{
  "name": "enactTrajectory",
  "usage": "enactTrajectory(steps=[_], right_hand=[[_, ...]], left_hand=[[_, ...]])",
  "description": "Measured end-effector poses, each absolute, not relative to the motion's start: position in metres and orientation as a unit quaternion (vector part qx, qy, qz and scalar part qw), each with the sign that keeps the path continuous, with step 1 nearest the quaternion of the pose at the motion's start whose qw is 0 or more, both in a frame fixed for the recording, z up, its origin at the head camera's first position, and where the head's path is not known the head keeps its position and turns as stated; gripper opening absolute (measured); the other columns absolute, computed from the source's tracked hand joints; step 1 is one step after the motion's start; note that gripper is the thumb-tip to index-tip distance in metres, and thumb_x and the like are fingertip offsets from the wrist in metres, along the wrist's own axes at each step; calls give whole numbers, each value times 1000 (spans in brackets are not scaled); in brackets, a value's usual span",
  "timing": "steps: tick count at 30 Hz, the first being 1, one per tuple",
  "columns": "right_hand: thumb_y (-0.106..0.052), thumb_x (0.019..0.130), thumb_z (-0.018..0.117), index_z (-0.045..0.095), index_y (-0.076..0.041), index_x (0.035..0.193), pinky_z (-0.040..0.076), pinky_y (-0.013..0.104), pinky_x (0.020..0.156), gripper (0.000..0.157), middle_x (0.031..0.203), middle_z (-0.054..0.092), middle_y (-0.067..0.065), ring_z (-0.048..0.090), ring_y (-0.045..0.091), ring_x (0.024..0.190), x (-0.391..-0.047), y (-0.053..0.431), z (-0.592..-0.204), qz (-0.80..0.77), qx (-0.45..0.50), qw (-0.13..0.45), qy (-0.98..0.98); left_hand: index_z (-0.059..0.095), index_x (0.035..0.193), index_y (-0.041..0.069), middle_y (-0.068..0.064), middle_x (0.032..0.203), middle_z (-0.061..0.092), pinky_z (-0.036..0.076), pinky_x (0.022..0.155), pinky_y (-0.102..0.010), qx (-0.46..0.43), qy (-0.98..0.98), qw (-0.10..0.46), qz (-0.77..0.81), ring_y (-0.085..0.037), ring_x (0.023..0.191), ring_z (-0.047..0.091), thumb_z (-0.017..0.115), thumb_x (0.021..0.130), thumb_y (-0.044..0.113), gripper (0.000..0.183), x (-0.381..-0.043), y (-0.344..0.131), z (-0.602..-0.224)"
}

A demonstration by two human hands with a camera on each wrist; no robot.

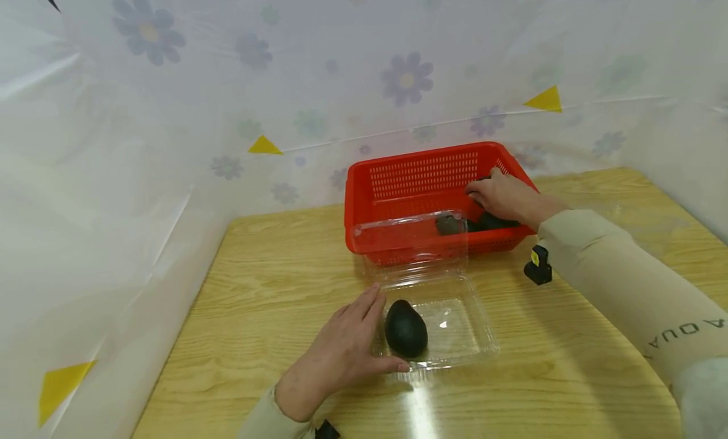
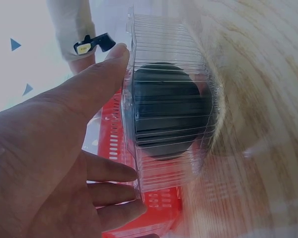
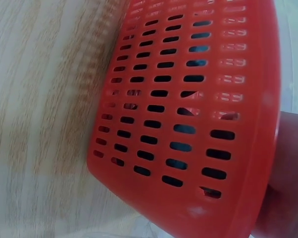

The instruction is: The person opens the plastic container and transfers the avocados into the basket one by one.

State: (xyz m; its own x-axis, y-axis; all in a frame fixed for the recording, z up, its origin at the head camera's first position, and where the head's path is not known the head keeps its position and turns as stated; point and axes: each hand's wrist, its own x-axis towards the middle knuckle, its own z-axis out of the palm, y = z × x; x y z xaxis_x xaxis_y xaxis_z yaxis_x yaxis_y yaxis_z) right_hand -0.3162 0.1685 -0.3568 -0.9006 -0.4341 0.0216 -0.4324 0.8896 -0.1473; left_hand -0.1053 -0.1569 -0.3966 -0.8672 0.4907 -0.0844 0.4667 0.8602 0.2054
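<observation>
A clear plastic clamshell container point(image 1: 455, 357) lies with its lid raised, and one dark avocado point(image 1: 405, 329) sits in its left part. Along the container's left edge my left hand point(image 1: 341, 350) rests with spread fingers; in the left wrist view the thumb and fingertips touch the rim. My right hand point(image 1: 503, 196) reaches into the red basket point(image 1: 421, 164), its thumb and fingers around a dark, mostly hidden avocado point(image 1: 483, 179). Several dark avocados point(image 1: 493, 222) lie below that hand. In the right wrist view the basket wall hides the fingers.
The raised clear lid point(image 1: 412, 237) leans against the basket's front wall. A wooden table point(image 1: 273, 281) carries everything. Behind it hangs a flowered plastic sheet point(image 1: 318, 66) with yellow triangles. A small black wrist camera point(image 1: 538, 266) sits beneath the right sleeve.
</observation>
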Motion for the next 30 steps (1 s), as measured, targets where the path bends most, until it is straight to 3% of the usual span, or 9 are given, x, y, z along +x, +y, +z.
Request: enactTrajectory(steps=[7, 14, 18, 30], right_hand=[[-15, 99, 52, 57, -2, 132, 50, 52, 85, 35, 114, 53, 28, 53, 37, 93, -317, 160, -355, -69, -193, 40, 978], [-11, 99, 49, 45, -6, 144, 41, 66, 102, 46, 138, 36, 37, 46, 57, 118, -313, 153, -360, -41, -175, 106, 978], [-8, 100, 44, 39, -5, 149, 39, 65, 105, 50, 145, 32, 36, 44, 56, 125, -311, 154, -364, -40, -162, 131, 977], [-4, 95, 50, 47, -1, 142, 44, 62, 103, 47, 141, 41, 35, 56, 49, 116, -302, 162, -364, -69, -205, 68, 974]], left_hand=[[26, 157, 6, -9, 165, 24, 38, 116, -47, 246, 963, 71, 87, -25, 148, 34, 68, 74, 75, 115, -105, -158, -396], [27, 156, 5, -10, 164, 25, 38, 116, -47, 248, 962, 68, 87, -26, 148, 35, 69, 74, 73, 114, -105, -159, -397], [27, 156, 5, -11, 164, 26, 38, 115, -47, 250, 962, 65, 86, -26, 148, 35, 68, 75, 73, 114, -105, -158, -398], [26, 157, 5, -10, 165, 24, 37, 116, -47, 248, 962, 73, 88, -26, 148, 34, 69, 75, 73, 115, -107, -155, -398]])
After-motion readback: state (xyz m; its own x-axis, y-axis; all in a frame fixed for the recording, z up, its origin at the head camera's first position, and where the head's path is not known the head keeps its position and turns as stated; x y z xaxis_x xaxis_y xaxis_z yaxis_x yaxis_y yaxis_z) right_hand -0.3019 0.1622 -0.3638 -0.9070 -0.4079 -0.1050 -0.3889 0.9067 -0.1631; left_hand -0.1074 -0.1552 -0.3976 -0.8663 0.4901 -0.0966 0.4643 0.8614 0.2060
